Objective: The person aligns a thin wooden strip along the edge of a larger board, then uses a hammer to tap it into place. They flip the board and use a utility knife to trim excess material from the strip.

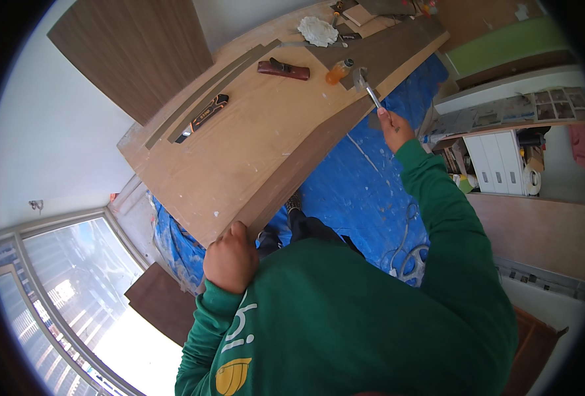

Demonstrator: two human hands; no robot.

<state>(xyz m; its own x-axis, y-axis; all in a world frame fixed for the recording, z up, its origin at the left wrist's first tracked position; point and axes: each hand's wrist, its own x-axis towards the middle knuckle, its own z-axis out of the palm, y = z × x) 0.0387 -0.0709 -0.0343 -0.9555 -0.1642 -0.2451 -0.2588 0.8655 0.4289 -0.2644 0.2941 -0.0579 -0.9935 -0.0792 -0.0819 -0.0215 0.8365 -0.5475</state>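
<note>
My right hand (396, 130) is closed around the handle of a hammer (371, 94), whose head is over the far right part of the worktable (239, 158). At the near left corner my left hand (231, 259) is curled over the end of a long brown wood-grain strip (295, 170) that runs along the table's near edge. Its fingertips are partly hidden. A black and orange utility knife (203, 119) lies to the left on the table. Farther back are a dark red hand plane (283, 70) and a bottle of orange liquid (337, 72), close to the hammer head.
Thin brown strips (206, 89) lie along the table's far side, near a crumpled white bundle (318, 31). A blue sheet (345, 188) covers the floor, with a cable coil (411, 263) on it. A brown panel (134, 53) leans behind; white drawers (493, 162) stand right.
</note>
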